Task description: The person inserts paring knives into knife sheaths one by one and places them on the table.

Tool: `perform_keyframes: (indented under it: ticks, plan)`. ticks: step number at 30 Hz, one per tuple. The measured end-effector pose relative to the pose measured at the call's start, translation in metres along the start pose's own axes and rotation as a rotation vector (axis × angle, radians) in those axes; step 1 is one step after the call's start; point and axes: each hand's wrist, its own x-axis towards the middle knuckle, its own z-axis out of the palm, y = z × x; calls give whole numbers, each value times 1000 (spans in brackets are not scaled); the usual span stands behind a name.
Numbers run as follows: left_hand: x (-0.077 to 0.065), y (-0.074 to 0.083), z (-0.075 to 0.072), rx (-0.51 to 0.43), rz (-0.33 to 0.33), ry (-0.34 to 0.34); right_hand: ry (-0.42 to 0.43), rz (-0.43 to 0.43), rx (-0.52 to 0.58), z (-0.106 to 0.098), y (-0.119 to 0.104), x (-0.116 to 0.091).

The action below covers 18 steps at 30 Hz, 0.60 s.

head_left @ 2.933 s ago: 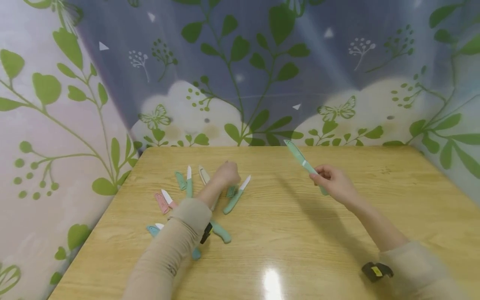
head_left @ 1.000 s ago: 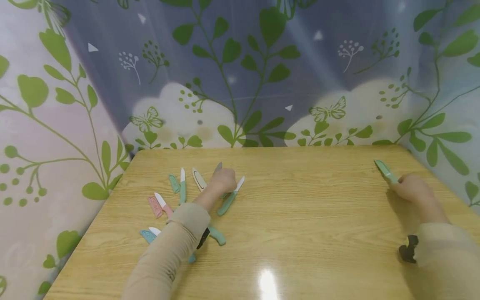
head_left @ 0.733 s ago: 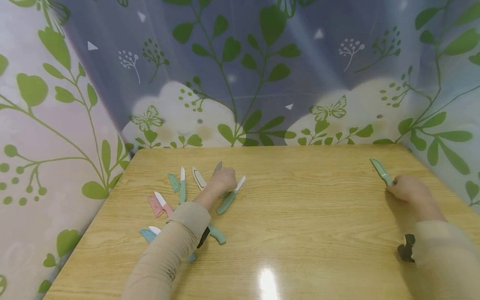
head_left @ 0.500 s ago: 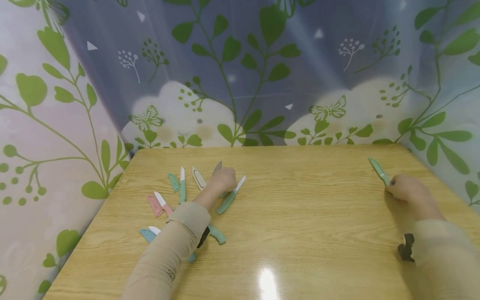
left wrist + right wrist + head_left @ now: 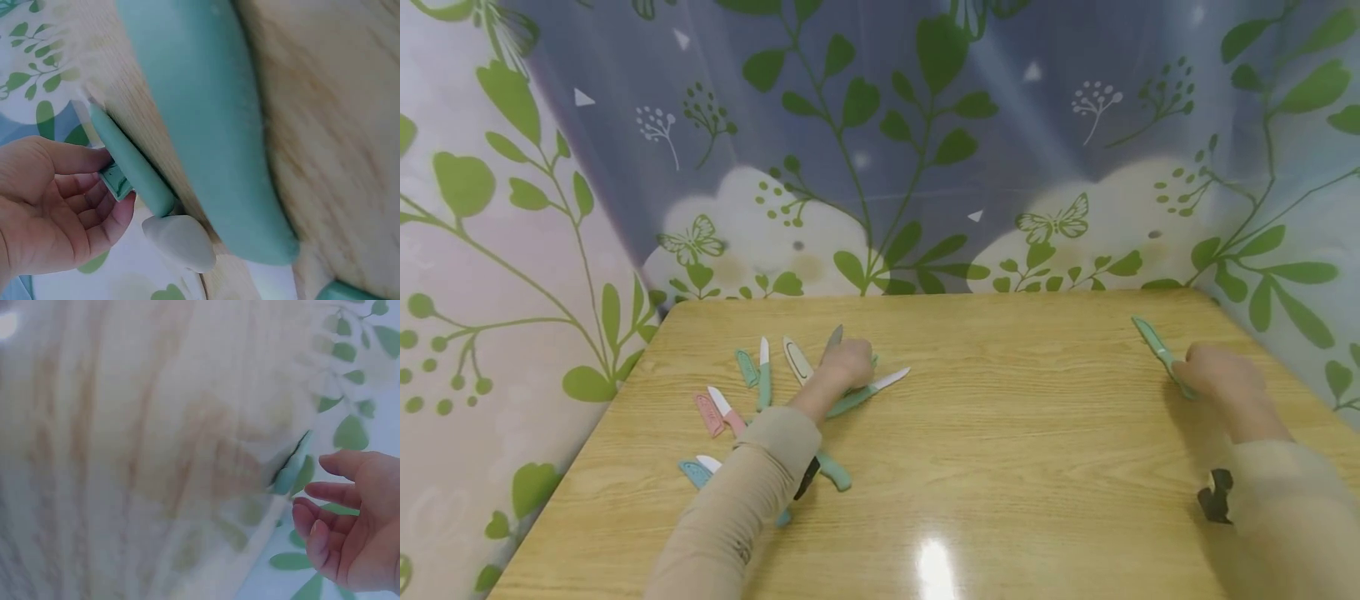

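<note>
My left hand point(image 5: 847, 362) is at the knives on the left. In the left wrist view my left hand point(image 5: 62, 200) pinches a small green knife sheath point(image 5: 116, 181), fingertips right at a green knife handle point(image 5: 134, 165). In the head view that green paring knife point(image 5: 891, 379) shows its white blade pointing right, its handle partly behind the hand. My right hand point(image 5: 1221, 379) is at the far right beside a green sheathed knife point(image 5: 1150, 335). In the right wrist view my right hand point(image 5: 356, 519) has loosely bent fingers, apart from the green knife point(image 5: 292, 465).
Around the left forearm lie a green knife point(image 5: 765, 375) with its sheath point(image 5: 747, 367), a pink knife point(image 5: 726, 408) and sheath point(image 5: 709, 414), a blue sheath point(image 5: 696, 472), a beige sheathed knife point(image 5: 797, 358) and a larger green handle point(image 5: 833, 471). A patterned curtain point(image 5: 880, 142) backs the table.
The right hand has carried the sheathed knife to the far right, set it down and loosened its fingers. By the left hand, the white-bladed green knife has turned, its tip swinging right.
</note>
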Motion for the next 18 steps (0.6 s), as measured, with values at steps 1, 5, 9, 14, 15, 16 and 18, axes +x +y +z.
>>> perform_keyframes:
  ticks: [1, 5, 9, 14, 15, 16, 18]
  plan:
    - [0, -1, -1, -8, 4, 0, 16, -8, -2, -1, -3, 0]
    - [1, -4, -3, -68, 22, 37, 39, -64, -29, -7, -23, 1]
    - [0, -8, -6, -147, 32, 90, 61, -148, -86, -9, -51, 3]
    - [-5, -9, -9, -282, 26, 89, 121, -237, -96, -6, -91, 2]
    - [-6, -9, -9, -310, 24, 83, 133, -255, -87, -5, -99, 1]
    - [-7, -10, -9, -342, 20, 79, 147, -278, -82, -4, -108, 0]
    - [-7, -12, -10, -405, 10, 67, 179, -327, -71, -2, -125, -1]
